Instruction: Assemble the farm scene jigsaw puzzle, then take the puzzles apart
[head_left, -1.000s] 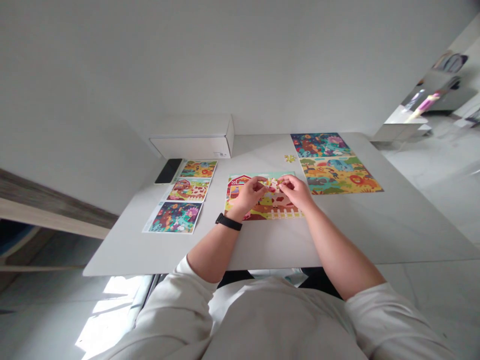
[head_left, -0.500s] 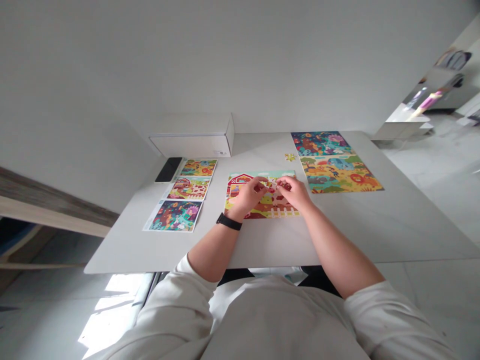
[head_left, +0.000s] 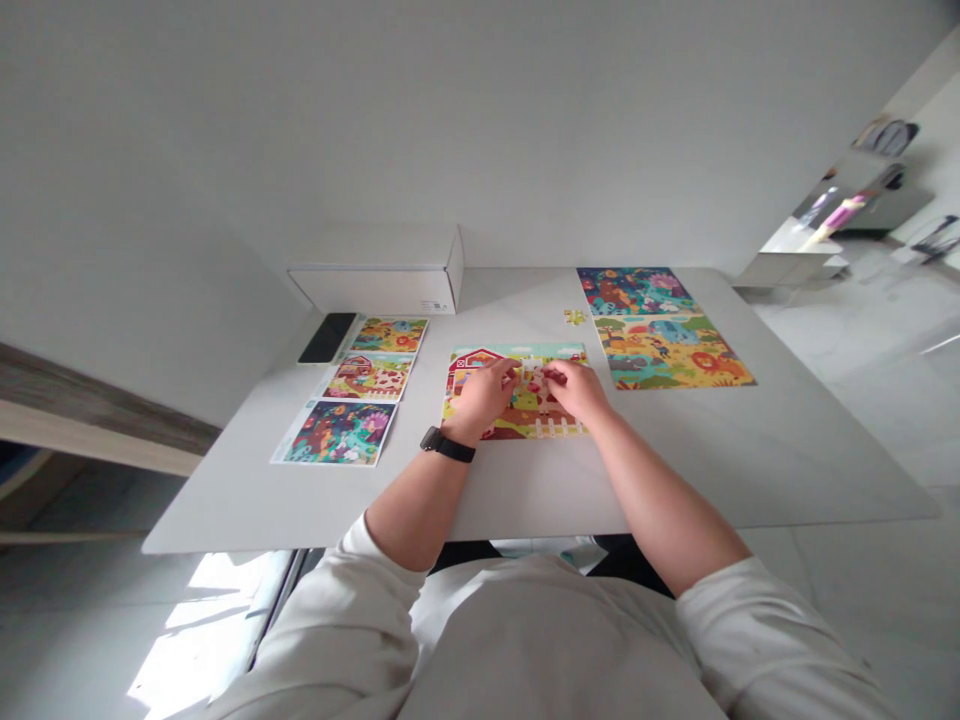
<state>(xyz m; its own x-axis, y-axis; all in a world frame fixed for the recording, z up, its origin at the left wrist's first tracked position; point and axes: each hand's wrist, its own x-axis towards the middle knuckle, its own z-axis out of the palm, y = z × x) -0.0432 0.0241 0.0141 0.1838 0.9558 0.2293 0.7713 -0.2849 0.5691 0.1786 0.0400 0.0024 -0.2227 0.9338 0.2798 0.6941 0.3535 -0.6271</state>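
A: Where are we at?
B: 12 o'clock on the white desk (head_left: 675, 470): a rectangular cardboard farm jigsaw puzzle (head_left: 529, 425) w/ red barn, both hands on it. Looks like we're fitting pcs.
A: Hands?
B: Our left hand (head_left: 481, 393) and right hand (head_left: 574, 390) meet over a small pale jigsaw piece (head_left: 531, 372). Fingers (head_left: 512, 370) curled in, look closed, but too small to tell if they're gripping it.
A: Next move?
B: Our guess: it needs seating flat in its gap.
A: Count?
B: 1 farm puzzle, 1 pale pc. 3 small glossy printed picture cards (head_left: 369, 377) at 10 o'clock, 2 large colourful animal jigsaw scenes (head_left: 675, 352) at 1, 1 tiny yellow jigsaw bit (head_left: 574, 317) at 1, 1 long white cardboard box (head_left: 382, 290) at 11, 1 black smartphone (head_left: 326, 338) at 10.
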